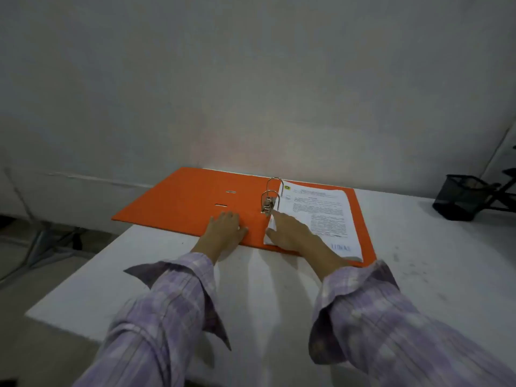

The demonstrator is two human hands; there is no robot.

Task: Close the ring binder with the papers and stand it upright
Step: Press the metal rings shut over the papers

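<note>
Ring binder: orange, laid open and flat at the far edge of the white table. Papers: stacked on the right cover, beside the metal rings. Left hand: pressed flat on the spine area, nothing grasped. Right hand: spread flat on the papers' near left corner, nothing gripped. Risk, as judged: sheets may be creased or caught if the left cover is swung over while the corner is lifted.

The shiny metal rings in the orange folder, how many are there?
2. The far ring arches nearer the wall; the near ring stands just in front of it, above the lever, beside the papers.
</note>
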